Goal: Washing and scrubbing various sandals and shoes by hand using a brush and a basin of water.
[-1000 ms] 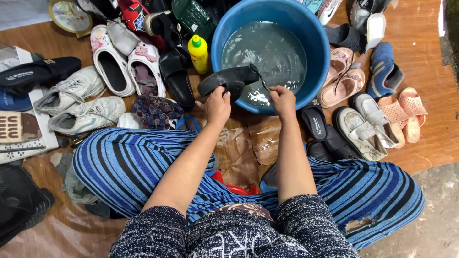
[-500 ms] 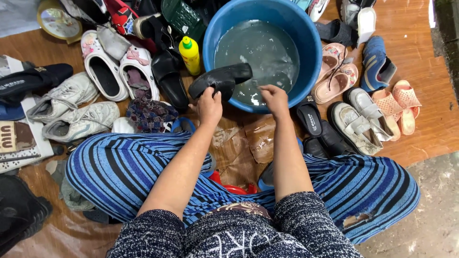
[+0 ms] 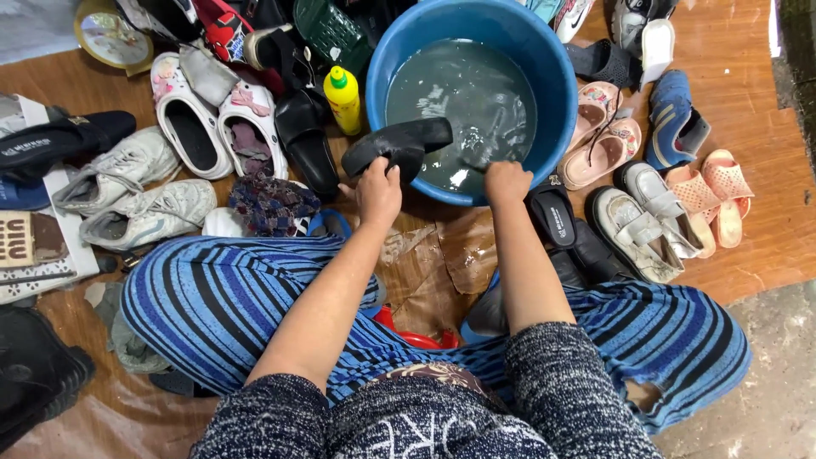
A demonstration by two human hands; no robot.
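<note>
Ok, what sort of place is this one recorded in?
Probably a home or small informal shoe-cleaning spot, worked from the floor. A blue basin of murky water sits on the wood-look floor, ringed by many used shoes and sandals such as the white sneakers, with a yellow bottle beside it.

Soft, even daylight with faint shadows, sheen on the grey water [image 3: 463, 102] (edges slightly blurred).
</note>
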